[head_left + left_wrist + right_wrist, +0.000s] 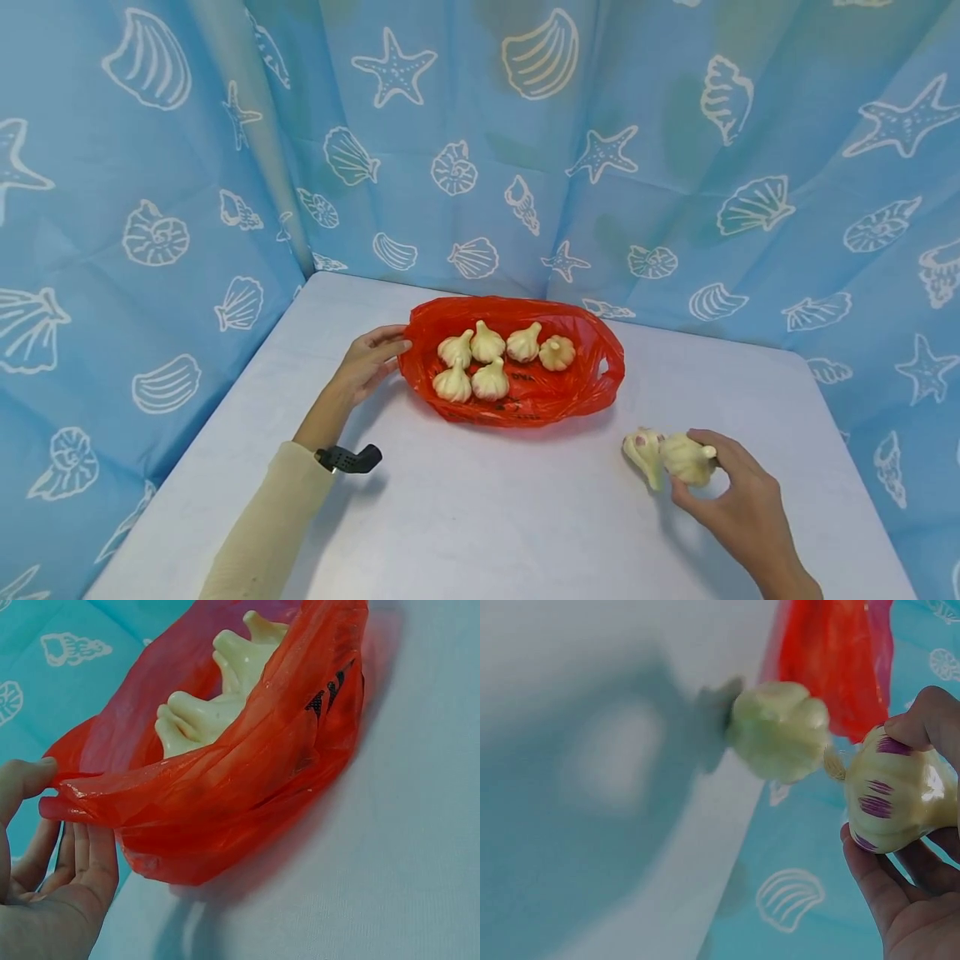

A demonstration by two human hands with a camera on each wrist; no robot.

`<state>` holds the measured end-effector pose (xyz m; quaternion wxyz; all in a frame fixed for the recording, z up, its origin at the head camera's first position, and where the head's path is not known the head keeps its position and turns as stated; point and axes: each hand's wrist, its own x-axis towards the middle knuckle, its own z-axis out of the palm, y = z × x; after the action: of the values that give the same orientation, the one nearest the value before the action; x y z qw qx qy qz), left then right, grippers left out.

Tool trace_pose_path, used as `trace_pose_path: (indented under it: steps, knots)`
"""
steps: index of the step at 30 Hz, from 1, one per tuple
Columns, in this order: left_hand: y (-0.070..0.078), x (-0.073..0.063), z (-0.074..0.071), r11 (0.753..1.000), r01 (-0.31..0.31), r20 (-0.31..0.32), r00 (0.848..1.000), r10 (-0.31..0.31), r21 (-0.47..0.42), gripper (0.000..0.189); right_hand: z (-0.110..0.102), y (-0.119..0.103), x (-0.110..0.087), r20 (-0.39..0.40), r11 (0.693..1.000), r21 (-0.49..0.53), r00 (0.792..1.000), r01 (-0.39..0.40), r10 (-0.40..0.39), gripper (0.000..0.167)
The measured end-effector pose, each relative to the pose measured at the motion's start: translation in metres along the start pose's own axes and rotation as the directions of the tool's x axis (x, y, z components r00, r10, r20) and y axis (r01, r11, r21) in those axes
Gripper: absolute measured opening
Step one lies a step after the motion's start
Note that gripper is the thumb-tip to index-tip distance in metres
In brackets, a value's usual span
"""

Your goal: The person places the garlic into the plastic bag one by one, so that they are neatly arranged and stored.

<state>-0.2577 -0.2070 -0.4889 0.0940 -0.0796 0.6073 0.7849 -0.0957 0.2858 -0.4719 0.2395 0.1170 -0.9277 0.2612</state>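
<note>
A red plastic bag (536, 412) lies spread open on the table, with several pale garlic bulbs (487, 342) inside it. At its left end, my left hand (360, 367) pinches the rim between thumb and fingers; the left wrist view shows the thumb (30, 784) on top of the plastic. To the right of the bag, my right hand (746, 500) grips one garlic bulb (889, 795) with purple streaks, held above the table. Just left of it lies another garlic bulb (643, 454) on the table, its stem toward me.
The table (495, 517) has a white cover. Blue curtains (480, 133) printed with white shells and starfish stand behind it and along both sides. A black device (352, 458) is strapped to the left wrist.
</note>
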Motion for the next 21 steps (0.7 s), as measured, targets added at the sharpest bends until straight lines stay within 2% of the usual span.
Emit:
trace_pose_path:
  steps: [7,14,21]
  knots:
    - [0.001,0.002,-0.001,1.0,0.0,-0.003,1.0,0.0,-0.014,0.046,0.006,-0.022,0.035,0.021,0.999,0.022,0.999,-0.027,0.027,0.064]
    - [0.002,0.002,-0.002,1.0,0.003,-0.005,1.0,-0.003,-0.016,0.045,0.015,-0.042,0.064,0.01,0.994,0.109,1.0,0.002,-0.003,0.062]
    - [0.002,0.002,-0.001,1.0,0.0,-0.012,1.0,0.0,0.004,0.047,0.028,-0.058,0.086,0.049,0.983,0.179,0.998,0.029,-0.038,0.063]
